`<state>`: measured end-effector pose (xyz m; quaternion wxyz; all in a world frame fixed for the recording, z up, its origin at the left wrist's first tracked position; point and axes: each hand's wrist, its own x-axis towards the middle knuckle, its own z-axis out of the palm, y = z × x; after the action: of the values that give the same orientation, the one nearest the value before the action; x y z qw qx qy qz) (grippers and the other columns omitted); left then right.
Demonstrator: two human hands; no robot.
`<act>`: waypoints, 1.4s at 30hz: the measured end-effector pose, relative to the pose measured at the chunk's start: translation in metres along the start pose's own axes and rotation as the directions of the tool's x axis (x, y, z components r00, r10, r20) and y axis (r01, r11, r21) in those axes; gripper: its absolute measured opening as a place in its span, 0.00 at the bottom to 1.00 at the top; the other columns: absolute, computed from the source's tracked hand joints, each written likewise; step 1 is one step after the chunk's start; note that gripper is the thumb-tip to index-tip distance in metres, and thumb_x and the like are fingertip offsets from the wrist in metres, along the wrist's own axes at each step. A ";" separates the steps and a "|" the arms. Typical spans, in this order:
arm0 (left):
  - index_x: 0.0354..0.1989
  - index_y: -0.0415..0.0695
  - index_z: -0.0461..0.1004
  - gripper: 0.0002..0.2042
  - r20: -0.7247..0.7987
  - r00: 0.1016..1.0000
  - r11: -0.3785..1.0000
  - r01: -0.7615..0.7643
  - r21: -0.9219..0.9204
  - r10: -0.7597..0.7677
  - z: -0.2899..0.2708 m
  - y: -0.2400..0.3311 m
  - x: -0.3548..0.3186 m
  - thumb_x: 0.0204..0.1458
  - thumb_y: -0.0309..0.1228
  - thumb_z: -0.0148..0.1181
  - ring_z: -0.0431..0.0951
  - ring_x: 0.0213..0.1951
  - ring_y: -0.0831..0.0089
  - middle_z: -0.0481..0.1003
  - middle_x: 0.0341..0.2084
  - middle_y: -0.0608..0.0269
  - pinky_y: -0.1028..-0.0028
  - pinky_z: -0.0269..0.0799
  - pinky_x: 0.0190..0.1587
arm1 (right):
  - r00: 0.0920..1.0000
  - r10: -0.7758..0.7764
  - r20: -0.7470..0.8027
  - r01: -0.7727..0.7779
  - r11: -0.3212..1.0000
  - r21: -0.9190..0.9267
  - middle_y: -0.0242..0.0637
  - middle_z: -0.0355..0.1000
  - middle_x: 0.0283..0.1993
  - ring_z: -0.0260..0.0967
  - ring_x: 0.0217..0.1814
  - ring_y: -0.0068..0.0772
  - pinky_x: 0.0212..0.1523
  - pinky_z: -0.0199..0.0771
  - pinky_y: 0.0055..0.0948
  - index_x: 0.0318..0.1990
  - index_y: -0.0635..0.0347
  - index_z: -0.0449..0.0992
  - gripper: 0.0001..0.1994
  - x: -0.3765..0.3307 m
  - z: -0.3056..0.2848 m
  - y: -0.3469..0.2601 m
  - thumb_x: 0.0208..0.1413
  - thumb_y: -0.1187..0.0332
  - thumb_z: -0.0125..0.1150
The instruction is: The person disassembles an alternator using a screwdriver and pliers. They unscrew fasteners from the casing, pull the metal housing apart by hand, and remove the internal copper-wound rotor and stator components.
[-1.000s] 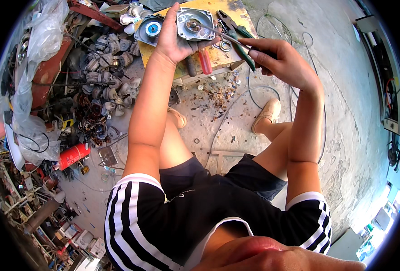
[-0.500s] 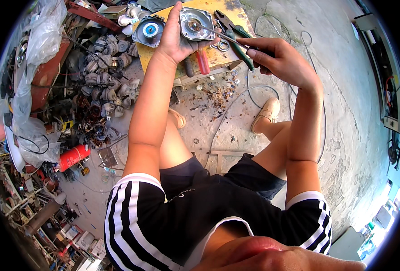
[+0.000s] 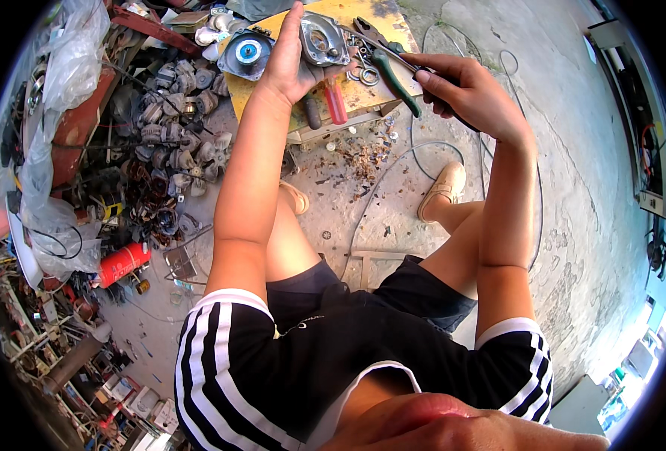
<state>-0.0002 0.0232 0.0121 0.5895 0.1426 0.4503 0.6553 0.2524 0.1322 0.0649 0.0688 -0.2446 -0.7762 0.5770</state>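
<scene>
My left hand (image 3: 286,71) is wrapped under a square grey metal motor end cover (image 3: 314,51), thumb pointing up beside it. A round hole shows in the cover's face, with a small rounded dark metal piece at its lower right. My right hand (image 3: 472,94) grips a screwdriver (image 3: 444,89) by its dark handle, and the thin shaft reaches left toward the cover. Whether its tip touches the cover is unclear. A second motor cover (image 3: 235,62), with a blue-and-white round centre, lies left of my left hand.
Green-handled pliers (image 3: 399,86), several metal rings (image 3: 370,76) and a red-handled tool (image 3: 336,104) lie on the yellow worktop (image 3: 389,22). Scrap motor parts (image 3: 175,143) are heaped at the left, near a red cylinder (image 3: 125,263). A cable (image 3: 457,146) runs over the floor.
The screwdriver's shaft has pulled out of the cover's centre toward its upper right edge. The cover has tilted in my left hand, and the small dark piece now shows at its lower right.
</scene>
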 end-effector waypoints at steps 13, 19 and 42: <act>0.66 0.40 0.60 0.33 -0.018 0.799 0.591 -0.430 0.682 0.602 -0.010 -0.015 0.044 0.60 0.49 0.61 0.74 0.52 0.69 0.73 0.53 0.52 0.72 0.70 0.53 | 0.984 0.148 -0.101 -0.170 0.946 -0.276 0.28 0.71 0.33 0.66 0.34 0.18 0.34 0.72 0.23 0.65 0.52 0.69 0.21 -0.008 -0.004 -0.006 0.65 0.64 0.57; 0.59 0.43 0.69 0.28 -0.084 0.941 0.936 -0.311 0.164 0.328 -0.006 0.003 0.027 0.62 0.54 0.52 0.81 0.41 0.68 0.79 0.41 0.61 0.65 0.79 0.43 | 0.974 -0.099 -0.203 0.063 0.982 -0.178 0.33 0.75 0.33 0.70 0.32 0.21 0.35 0.72 0.24 0.61 0.60 0.72 0.20 -0.007 -0.011 0.001 0.62 0.67 0.59; 0.55 0.44 0.74 0.29 -0.061 0.927 0.877 -0.371 -0.304 0.371 0.015 0.011 -0.031 0.62 0.56 0.44 0.81 0.44 0.61 0.80 0.43 0.60 0.58 0.80 0.45 | 0.991 -0.088 -0.103 0.089 0.996 0.003 0.30 0.75 0.31 0.68 0.30 0.17 0.33 0.71 0.22 0.59 0.61 0.75 0.17 -0.004 0.027 -0.037 0.64 0.70 0.57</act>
<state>0.0112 0.0023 0.0397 0.4678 0.1313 0.3062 0.8186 0.2346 0.0995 0.0915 0.1352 -0.2389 -0.7795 0.5630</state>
